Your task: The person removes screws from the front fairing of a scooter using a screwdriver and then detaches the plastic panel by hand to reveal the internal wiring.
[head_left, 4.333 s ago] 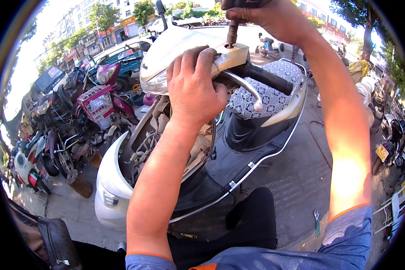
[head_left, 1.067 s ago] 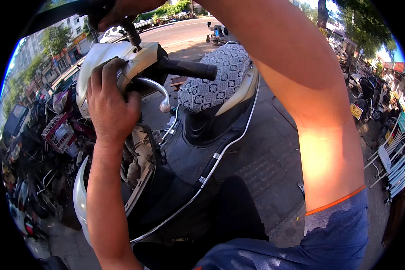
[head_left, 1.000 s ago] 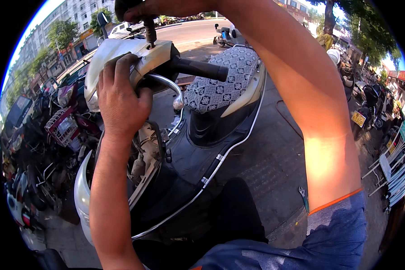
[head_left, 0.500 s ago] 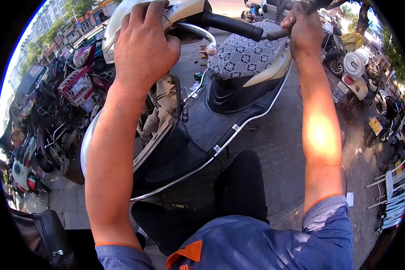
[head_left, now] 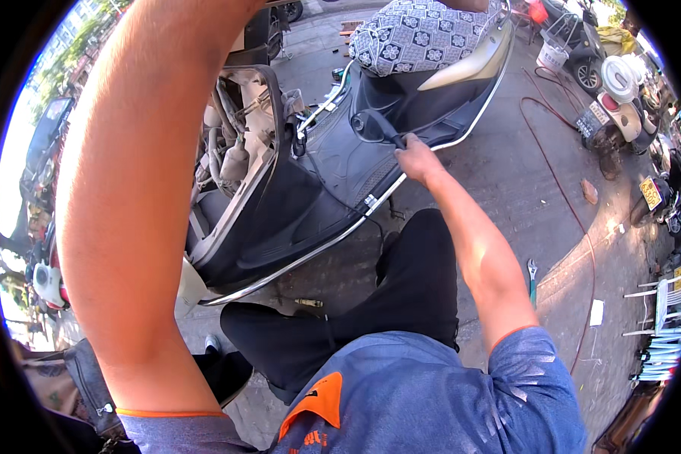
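Observation:
My right hand [head_left: 415,155] is closed around a black, elongated tool [head_left: 382,126], held against the black lower body of the white-and-black scooter [head_left: 321,197], below its patterned seat cover [head_left: 412,38]. The tool's tip is too small to make out. My left forearm [head_left: 125,219] rises past the scooter's opened front section [head_left: 234,147]; the hand on that side is cut off by the top edge, its fingers out of sight.
An adjustable wrench [head_left: 532,280] lies on the pavement [head_left: 492,204] beside a red hose [head_left: 552,170]. Another parked scooter [head_left: 613,121], a white bucket [head_left: 551,57], stacked chairs [head_left: 658,325] and a dark bag [head_left: 91,378] stand or lie around me.
My right hand has come down from the handlebar area to the scooter's lower body. My left hand has passed out of the top of view as the camera tilted downward.

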A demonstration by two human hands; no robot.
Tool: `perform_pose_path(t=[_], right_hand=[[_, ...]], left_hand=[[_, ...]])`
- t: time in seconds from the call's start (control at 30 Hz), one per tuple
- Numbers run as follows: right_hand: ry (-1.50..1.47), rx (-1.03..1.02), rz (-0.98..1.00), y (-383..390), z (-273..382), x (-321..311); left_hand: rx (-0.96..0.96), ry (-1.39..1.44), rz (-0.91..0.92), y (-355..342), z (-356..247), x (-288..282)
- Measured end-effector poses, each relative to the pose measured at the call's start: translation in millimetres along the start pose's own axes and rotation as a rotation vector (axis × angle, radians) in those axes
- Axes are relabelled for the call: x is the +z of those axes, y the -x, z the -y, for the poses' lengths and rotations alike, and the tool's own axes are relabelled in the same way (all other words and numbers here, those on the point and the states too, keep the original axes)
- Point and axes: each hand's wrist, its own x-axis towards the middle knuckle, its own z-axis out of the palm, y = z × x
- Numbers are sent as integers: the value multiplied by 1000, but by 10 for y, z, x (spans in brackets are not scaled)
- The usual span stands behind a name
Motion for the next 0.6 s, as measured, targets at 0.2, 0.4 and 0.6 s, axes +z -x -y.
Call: perform_pose_path(t=[0.2, 0.4, 0.6], right_hand=[[-314, 302, -56, -708, -863, 1428], [-379, 315, -34, -1051, -1118, 1980], [-282, 296, -116, -1150, -1021, 1995]], left_hand=[[-2, -48, -15, 293, 300, -42], [-177, -264, -30, 742, 579, -599], [-385, -420, -91, 920, 732, -1140]])
